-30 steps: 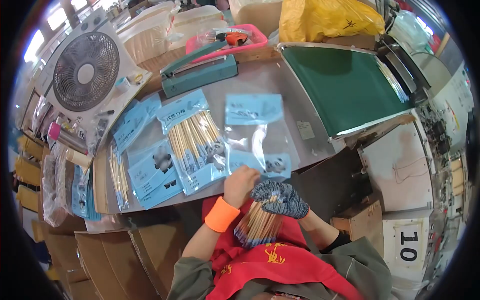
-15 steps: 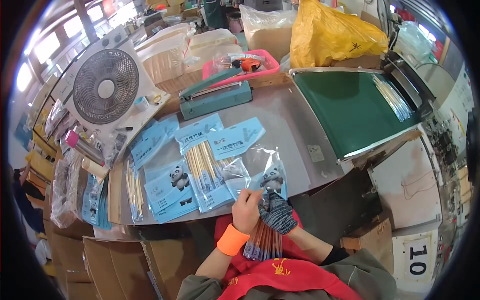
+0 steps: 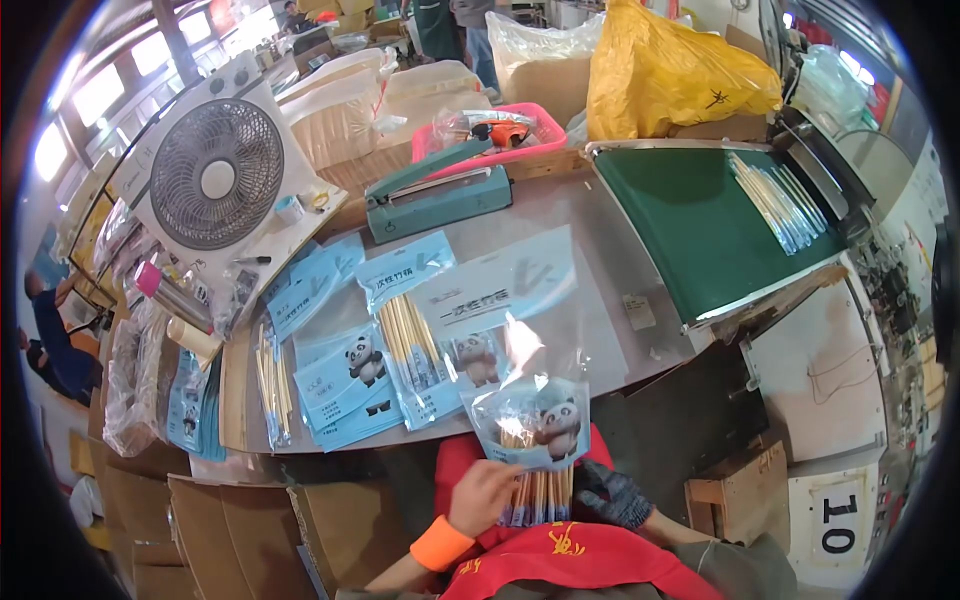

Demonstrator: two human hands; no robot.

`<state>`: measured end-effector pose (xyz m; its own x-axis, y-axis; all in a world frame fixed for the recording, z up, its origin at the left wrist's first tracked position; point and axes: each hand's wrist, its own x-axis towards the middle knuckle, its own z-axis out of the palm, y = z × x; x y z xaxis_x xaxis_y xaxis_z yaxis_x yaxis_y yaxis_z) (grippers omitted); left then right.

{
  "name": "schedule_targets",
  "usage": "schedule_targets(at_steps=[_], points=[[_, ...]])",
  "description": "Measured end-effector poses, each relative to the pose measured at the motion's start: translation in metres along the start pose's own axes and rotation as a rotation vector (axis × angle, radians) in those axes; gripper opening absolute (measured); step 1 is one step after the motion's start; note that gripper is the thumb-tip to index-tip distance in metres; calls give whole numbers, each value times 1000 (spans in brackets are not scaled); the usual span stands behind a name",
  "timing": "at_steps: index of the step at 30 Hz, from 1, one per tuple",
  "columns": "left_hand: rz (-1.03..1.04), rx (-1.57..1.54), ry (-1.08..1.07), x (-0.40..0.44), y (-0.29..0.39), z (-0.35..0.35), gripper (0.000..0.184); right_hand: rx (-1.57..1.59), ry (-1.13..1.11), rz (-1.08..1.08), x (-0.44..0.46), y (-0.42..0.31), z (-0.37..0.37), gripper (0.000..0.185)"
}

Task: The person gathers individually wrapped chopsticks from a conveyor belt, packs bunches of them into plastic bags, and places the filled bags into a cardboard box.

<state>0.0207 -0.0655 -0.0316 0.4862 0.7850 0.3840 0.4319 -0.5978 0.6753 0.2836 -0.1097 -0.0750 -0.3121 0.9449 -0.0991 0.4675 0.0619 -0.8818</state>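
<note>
Table (image 3: 572,212): grey top, pale label (image 3: 638,311) at 3 o'clock from its centre. Teal sealer-like device (image 3: 440,208) at 11, by the far edge. Blue bags (image 3: 315,285) overlapping between 9 and 10; panda-printed stack (image 3: 345,390) fanned at 8, near edge. Farther out at 8: narrow packet of sticks (image 3: 273,390). Filled chopstick pouch (image 3: 410,335) flat at 9, just beside the stack. Part-clear bag (image 3: 505,285) overlaps that pouch, lower end past the near edge at 6; flap contact with table unclear.
</note>
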Motion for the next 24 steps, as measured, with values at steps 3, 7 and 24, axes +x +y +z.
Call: schedule_targets(at_steps=[3,7,24], points=[[-604,-160,386,-12,-9,4,23,-382,259,-10,6,-9,-13,69],[-700,-405,324,0,-50,28,22,-336,487,-150,58,-10,6,49],[-512,-457,36,52,-35,-46,21,485,52,-129,107,-86,-68,22]])
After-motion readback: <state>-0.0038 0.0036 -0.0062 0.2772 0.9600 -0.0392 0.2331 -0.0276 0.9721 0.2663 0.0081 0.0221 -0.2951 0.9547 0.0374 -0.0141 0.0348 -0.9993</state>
